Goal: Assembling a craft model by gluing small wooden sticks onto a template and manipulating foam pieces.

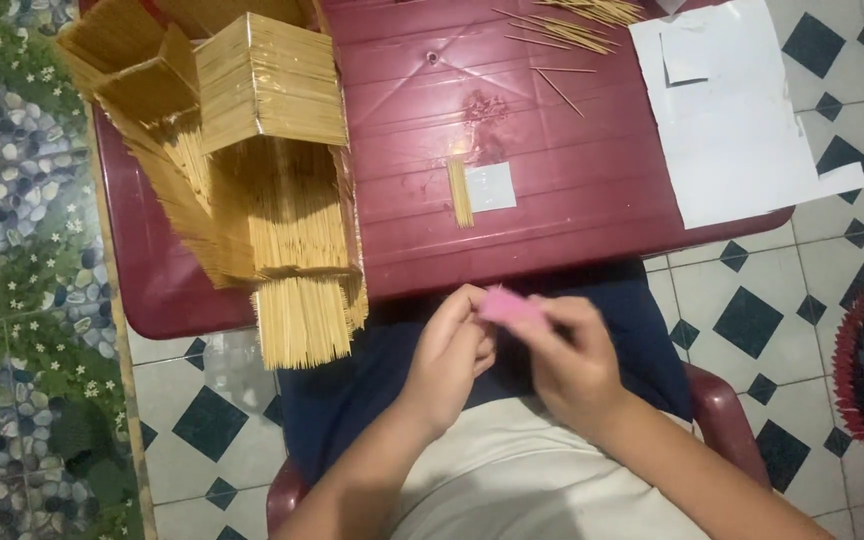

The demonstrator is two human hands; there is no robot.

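Both hands work a small pink piece [512,305] over the lap. The left hand [452,355] pinches its near end, fingers closed; the right hand [572,360] grips its far side. Blur hides details. Next likely needs the stick bundle [460,192] ahead on the red table [572,150].

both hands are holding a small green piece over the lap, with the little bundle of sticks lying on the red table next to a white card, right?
Not quite: the small piece is pink, not green, as the head view shows. Otherwise correct: the left hand and right hand hold it over the lap, and the little bundle of sticks lies on the red table beside a white card.
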